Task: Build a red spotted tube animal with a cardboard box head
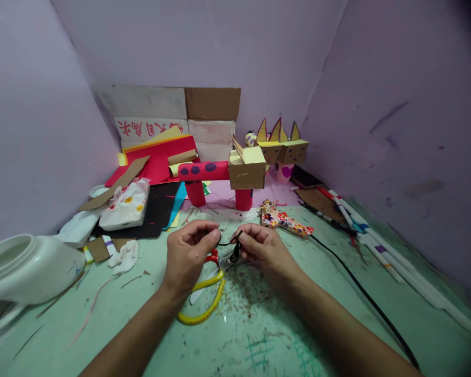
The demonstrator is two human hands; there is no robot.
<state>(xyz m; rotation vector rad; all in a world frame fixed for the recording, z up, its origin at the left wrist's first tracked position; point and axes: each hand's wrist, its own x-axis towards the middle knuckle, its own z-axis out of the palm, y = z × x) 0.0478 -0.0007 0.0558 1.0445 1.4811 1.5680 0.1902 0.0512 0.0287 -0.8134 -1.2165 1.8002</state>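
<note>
Above the table, scissors at seven o'clock, left hand and right hand pinch string, fingertips closed, seemingly working it, needing steady tension.

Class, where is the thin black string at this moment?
In the head view, the thin black string is just below the middle, held between the left hand and the right hand, in front of the red spotted figure.

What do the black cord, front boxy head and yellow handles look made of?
Black cord: probably matte textile, hanging in limp loops.
Front boxy head: likely matte cardboard, from its brown, sharp-edged faces.
Yellow handles: perhaps semi-gloss plastic or rubber, by their smooth sheen.
</note>
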